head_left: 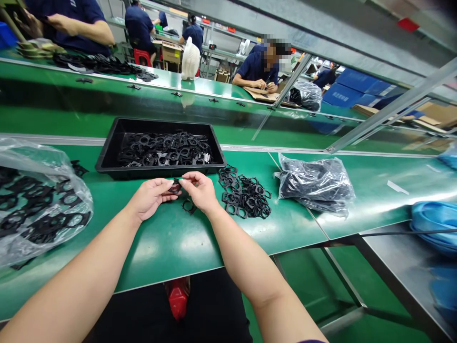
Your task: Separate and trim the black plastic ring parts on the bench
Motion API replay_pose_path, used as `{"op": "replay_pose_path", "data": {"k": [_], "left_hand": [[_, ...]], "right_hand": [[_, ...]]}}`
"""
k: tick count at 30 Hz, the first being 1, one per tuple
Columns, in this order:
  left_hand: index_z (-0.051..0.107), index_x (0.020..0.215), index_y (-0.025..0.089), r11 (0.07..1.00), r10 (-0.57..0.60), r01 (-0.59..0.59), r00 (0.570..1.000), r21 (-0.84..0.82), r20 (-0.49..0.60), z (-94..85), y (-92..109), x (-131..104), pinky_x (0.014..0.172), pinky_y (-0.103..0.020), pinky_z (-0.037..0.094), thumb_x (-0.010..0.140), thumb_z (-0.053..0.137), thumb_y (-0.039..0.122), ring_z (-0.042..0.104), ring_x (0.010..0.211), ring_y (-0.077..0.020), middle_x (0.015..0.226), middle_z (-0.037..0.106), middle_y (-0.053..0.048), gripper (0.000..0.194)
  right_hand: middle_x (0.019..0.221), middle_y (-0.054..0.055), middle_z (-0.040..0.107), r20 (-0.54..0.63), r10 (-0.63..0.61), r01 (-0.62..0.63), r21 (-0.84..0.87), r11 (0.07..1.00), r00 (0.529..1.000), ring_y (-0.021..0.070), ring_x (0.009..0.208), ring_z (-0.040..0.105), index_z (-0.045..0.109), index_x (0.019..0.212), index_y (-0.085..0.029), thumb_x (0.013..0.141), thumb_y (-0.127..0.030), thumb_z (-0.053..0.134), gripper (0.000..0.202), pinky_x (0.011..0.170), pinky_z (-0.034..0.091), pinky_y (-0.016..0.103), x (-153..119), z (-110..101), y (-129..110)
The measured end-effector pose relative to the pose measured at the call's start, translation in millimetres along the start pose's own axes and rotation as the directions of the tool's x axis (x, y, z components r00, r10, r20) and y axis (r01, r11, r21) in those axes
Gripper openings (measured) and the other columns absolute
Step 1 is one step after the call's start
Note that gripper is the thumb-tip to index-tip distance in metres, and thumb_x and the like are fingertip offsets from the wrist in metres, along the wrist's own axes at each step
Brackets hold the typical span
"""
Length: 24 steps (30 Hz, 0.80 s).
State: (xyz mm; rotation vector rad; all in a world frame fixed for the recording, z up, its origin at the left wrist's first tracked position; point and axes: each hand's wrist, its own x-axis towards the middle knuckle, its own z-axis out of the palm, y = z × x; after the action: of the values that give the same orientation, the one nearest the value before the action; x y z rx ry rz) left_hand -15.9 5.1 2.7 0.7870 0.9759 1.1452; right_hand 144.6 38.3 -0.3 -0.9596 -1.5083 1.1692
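Observation:
Between my fingertips is a small black plastic ring-shaped part (175, 186). My left hand (152, 196) pinches it from the left, and the fingers of my right hand (199, 189) close on its right side. Just below my right hand, another black ring part (188, 206) lies on the green tabletop. Behind both hands stands a black tray (107, 151) holding many similar parts. A loose pile of black ring parts (244, 193) spreads to the right of my right hand.
At the left sits an open clear plastic bag (46, 205) of black parts. A closed plastic bag (316, 185) of dark parts lies right. Beyond, a conveyor (228, 114) carries small black pieces. A metal post (378, 107) slants at right. Several people work across from me.

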Motion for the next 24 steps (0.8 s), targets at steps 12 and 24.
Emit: {"op": "replay_pose_path", "data": {"k": [12, 24], "left_hand": [[0.066, 0.069, 0.013, 0.999, -0.011, 0.012, 1.000, -0.031, 0.017, 0.8, 0.7, -2.3, 0.077, -0.030, 0.051, 0.062, 0.079, 0.033, 0.062, 0.072, -0.0128, 0.073, 0.067, -0.003, 0.025], [0.073, 0.085, 0.016, 0.999, 0.035, -0.035, 0.999, -0.001, 0.030, -3.0, -2.7, -0.7, 0.067, -0.022, 0.049, 0.060, 0.081, 0.027, 0.060, 0.070, -0.0103, 0.085, 0.071, -0.006, 0.029]], "right_hand": [[0.089, 0.005, 0.061, 0.125, -0.400, 0.417, -0.358, 0.836, 0.908, 0.0155, 0.085, 0.057, 0.069, 0.083, -0.022, 0.081, -0.029, 0.062, 0.010, 0.079, 0.048, 0.031, -4.4, -2.6, -2.1], [0.088, 0.006, 0.062, 0.225, -0.488, 0.535, -0.436, 0.724, 0.844, 0.0159, 0.089, 0.056, 0.063, 0.081, -0.020, 0.086, -0.027, 0.054, 0.012, 0.082, 0.046, 0.030, -4.9, -7.2, -6.2]]}}
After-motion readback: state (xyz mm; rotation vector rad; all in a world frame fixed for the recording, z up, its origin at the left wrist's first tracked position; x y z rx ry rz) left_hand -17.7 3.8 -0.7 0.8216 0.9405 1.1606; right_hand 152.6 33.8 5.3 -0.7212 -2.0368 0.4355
